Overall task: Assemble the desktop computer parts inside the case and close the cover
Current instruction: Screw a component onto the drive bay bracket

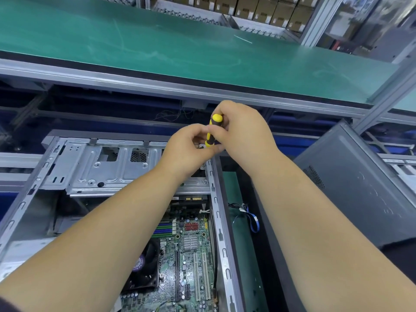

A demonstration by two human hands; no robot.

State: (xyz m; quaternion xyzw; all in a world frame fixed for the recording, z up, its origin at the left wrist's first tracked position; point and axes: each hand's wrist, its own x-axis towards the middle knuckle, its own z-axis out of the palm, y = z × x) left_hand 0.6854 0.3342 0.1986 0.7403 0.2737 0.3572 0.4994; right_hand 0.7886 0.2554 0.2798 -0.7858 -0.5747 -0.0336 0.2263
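- Head view: open grey steel computer case (94,167) lies below me, rigid, sharp-edged.
- Left hand (186,149) pinches near the screwdriver's tip, steadying.
- Right hand (243,129) grips the yellow-black plastic-handled screwdriver (213,129); light, best held mid-handle.

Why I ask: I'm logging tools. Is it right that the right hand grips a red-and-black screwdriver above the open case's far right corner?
Only the colour is wrong: the head view shows the right hand gripping a yellow-and-black screwdriver above the open case's far right corner.
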